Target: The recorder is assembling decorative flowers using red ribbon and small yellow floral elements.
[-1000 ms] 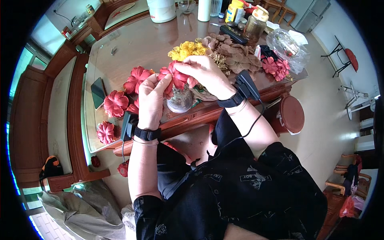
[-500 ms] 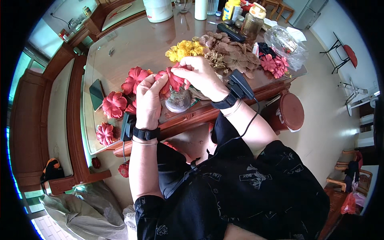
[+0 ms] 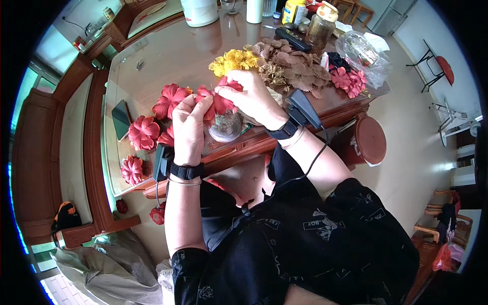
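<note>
Between my two hands is a red artificial flower (image 3: 219,104), held over a clear round jar (image 3: 225,128) near the table's front edge. My left hand (image 3: 190,117) pinches a petal at the flower's left side. With thumb and forefinger closed, my right hand (image 3: 249,96) grips the flower's upper right side. To the left of my left hand lie more red flowers: one close by (image 3: 172,101), another further left (image 3: 144,133) and a third near the left edge (image 3: 132,170). The jar's contents look greyish and are partly hidden.
Beyond my hands lie yellow flowers (image 3: 233,62) and a pile of brown leaf-shaped pieces (image 3: 295,68). Pink flowers (image 3: 348,83) sit by a clear plastic bag (image 3: 362,53). A phone (image 3: 121,120) lies at left. A white bucket (image 3: 200,12) and a lidded jar (image 3: 321,28) stand behind; a brown bin (image 3: 370,140) is at right.
The flower's petals have spread wider between my fingers, and my right hand has shifted very slightly. Both hands keep their hold; the rest looks the same.
</note>
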Tool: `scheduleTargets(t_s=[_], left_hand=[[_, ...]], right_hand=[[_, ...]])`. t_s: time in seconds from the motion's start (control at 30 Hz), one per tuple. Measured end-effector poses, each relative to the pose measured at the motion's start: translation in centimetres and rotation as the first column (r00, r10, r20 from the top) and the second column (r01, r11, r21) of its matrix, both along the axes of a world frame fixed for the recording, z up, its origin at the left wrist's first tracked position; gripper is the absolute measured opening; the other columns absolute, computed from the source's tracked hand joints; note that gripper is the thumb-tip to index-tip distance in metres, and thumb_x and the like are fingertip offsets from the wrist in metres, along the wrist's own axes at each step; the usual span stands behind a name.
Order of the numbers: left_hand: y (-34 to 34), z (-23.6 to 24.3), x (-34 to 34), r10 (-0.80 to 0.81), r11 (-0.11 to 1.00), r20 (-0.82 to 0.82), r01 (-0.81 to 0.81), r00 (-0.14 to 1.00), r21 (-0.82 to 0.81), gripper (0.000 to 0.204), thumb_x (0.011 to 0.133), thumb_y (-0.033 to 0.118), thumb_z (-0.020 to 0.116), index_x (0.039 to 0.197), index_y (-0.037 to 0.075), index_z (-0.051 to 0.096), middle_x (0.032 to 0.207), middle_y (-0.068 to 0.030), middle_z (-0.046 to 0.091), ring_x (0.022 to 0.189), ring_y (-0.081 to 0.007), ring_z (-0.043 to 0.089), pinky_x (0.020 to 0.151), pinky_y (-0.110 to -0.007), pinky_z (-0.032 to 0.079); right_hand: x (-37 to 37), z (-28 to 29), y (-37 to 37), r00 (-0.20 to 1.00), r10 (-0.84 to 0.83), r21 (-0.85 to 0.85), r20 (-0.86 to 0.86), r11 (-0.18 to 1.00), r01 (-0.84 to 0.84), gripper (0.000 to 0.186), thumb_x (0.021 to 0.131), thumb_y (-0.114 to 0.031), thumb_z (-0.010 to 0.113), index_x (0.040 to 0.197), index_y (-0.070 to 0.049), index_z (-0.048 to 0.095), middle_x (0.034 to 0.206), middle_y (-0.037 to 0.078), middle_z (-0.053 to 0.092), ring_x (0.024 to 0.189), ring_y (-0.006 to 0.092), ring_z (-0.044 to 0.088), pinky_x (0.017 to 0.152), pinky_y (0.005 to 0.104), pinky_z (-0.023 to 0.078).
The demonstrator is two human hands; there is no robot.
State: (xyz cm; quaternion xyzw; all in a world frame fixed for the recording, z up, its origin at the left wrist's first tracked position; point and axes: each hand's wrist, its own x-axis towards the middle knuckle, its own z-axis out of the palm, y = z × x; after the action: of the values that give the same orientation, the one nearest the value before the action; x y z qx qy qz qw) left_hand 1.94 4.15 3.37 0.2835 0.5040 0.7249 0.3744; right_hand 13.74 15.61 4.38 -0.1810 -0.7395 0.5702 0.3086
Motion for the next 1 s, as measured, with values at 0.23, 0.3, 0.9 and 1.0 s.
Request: scheduleTargets(t_s=[0.23,0.3,0.9,1.0], left_hand=[[-0.1,-1.4,-0.5,-0.112,0.990,0.086,0.104,0.990,0.095,0.010,0.091,0.012,0.063,0.083,0.006,0.062,0.070,0.0022,0.061,0.057,-0.0036,0.052,0.052,-0.018,0.043],[-0.3,-1.2,0.2,-0.069,0.993,0.111,0.058,0.991,0.105,0.011,0.091,0.013,0.063,0.085,0.005,0.062,0.073,0.0021,0.061,0.059,-0.0037,0.053,0.054,-0.019,0.044],[-2.6,-5.0,-0.9,-0.009,0.991,0.085,-0.002,0.996,0.136,0.011,0.089,0.008,0.065,0.100,0.005,0.065,0.078,-0.0006,0.064,0.067,-0.0070,0.057,0.064,-0.020,0.045],[-2.3,-5.1,-0.7,0.002,0.989,0.090,-0.016,0.996,0.150,0.011,0.090,0.006,0.064,0.100,0.005,0.064,0.078,-0.0009,0.064,0.068,-0.0073,0.057,0.064,-0.020,0.045]], right_hand=[[-0.1,-0.8,0.1,0.997,0.056,-0.105,-0.058,0.993,-0.062,0.012,0.092,-0.010,0.060,0.088,0.002,0.062,0.066,0.003,0.058,0.057,0.0069,0.055,0.053,0.0219,0.047],[0.7,-0.7,0.2,0.989,0.120,-0.292,-0.090,0.946,-0.141,0.015,0.094,-0.012,0.058,0.097,0.002,0.062,0.079,0.004,0.062,0.068,0.0079,0.059,0.061,0.0216,0.050],[4.2,-5.5,3.9,0.992,-0.128,-0.240,-0.013,0.963,0.122,0.013,0.090,-0.010,0.061,0.098,-0.001,0.064,0.075,0.004,0.066,0.063,0.0057,0.059,0.055,0.0163,0.045],[4.2,-6.4,6.7,0.935,-0.354,0.216,0.027,0.915,0.340,0.014,0.085,-0.009,0.065,0.097,-0.003,0.065,0.074,0.006,0.067,0.064,0.0107,0.061,0.057,0.0244,0.046]])
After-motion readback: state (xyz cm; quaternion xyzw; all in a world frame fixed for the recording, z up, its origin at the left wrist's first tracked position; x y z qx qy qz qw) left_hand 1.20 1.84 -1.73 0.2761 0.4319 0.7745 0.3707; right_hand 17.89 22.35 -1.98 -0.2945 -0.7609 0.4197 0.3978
